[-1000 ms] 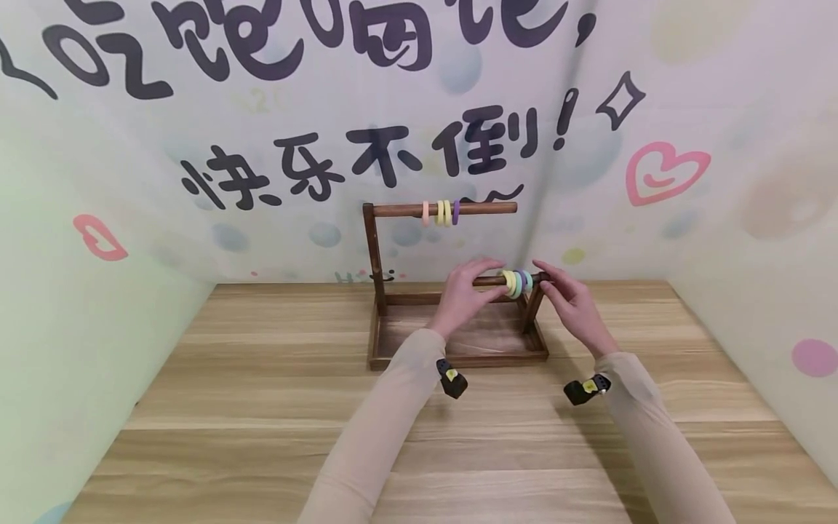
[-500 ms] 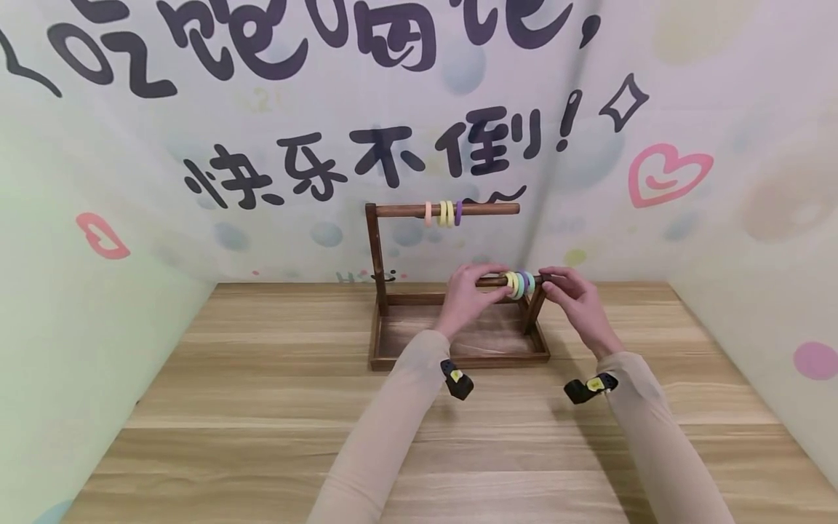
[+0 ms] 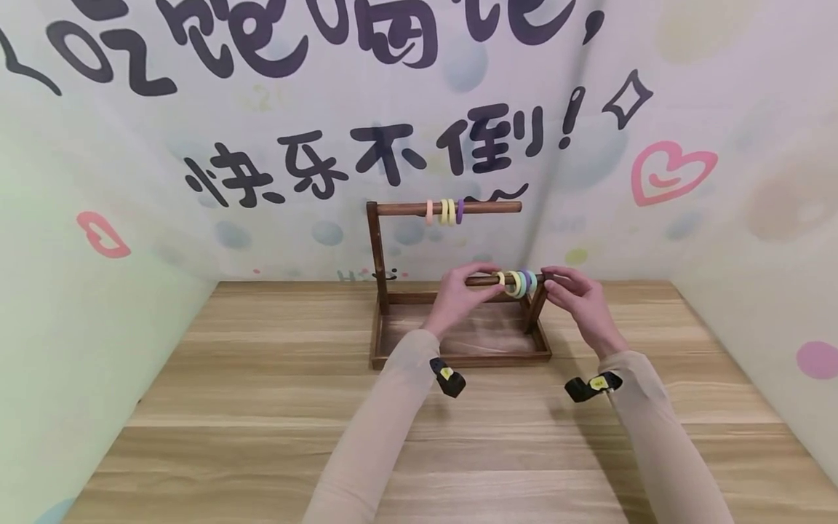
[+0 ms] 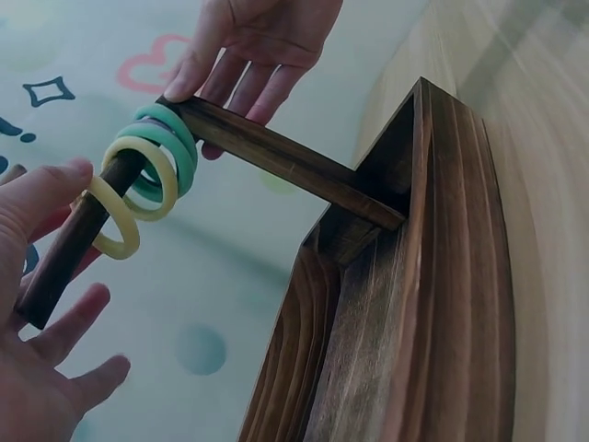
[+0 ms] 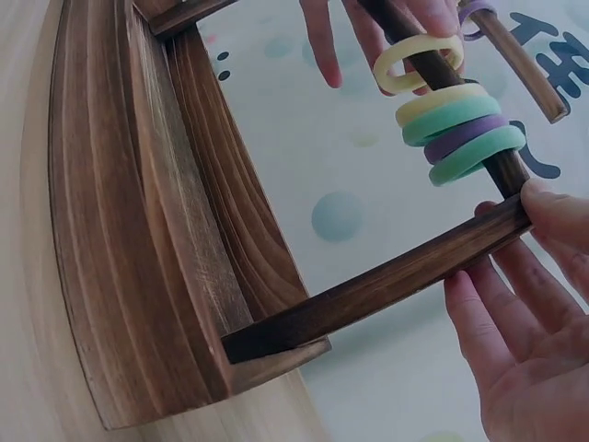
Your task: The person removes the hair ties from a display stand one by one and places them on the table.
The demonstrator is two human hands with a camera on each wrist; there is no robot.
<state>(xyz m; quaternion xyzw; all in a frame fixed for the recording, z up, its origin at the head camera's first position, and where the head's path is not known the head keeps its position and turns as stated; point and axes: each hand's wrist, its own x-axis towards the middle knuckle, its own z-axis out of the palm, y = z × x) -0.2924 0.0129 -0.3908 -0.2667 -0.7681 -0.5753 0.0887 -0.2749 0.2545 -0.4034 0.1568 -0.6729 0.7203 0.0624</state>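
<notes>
A dark wooden rack [image 3: 461, 359] with a tray base has two bars at different heights. On the lower bar [image 4: 57, 262] hang several soft ring-shaped hair ties, yellow, mint green and purple. My left hand [image 3: 454, 295] pinches one yellow hair tie [image 4: 129, 241], which stands apart from a second yellow hair tie [image 5: 440, 103] and the green and purple ones bunched near the post. With thumb and fingers, my right hand [image 3: 585, 306] holds the top corner of the short post [image 5: 386, 267]. In the left wrist view, that hand [image 4: 267, 37] is at the far end of the bar.
The upper bar [image 3: 491, 208] carries a pink hair tie [image 3: 429, 212], two yellow ones and a purple one [image 3: 460, 211]. A printed wall cloth [image 3: 314, 247] hangs right behind the rack. The rack stands on a wood-grain table [image 3: 262, 407].
My left hand has moved a little left along the lower bar, drawing one yellow hair tie away from the bunch. My right hand has closed in on the post corner and stays there.
</notes>
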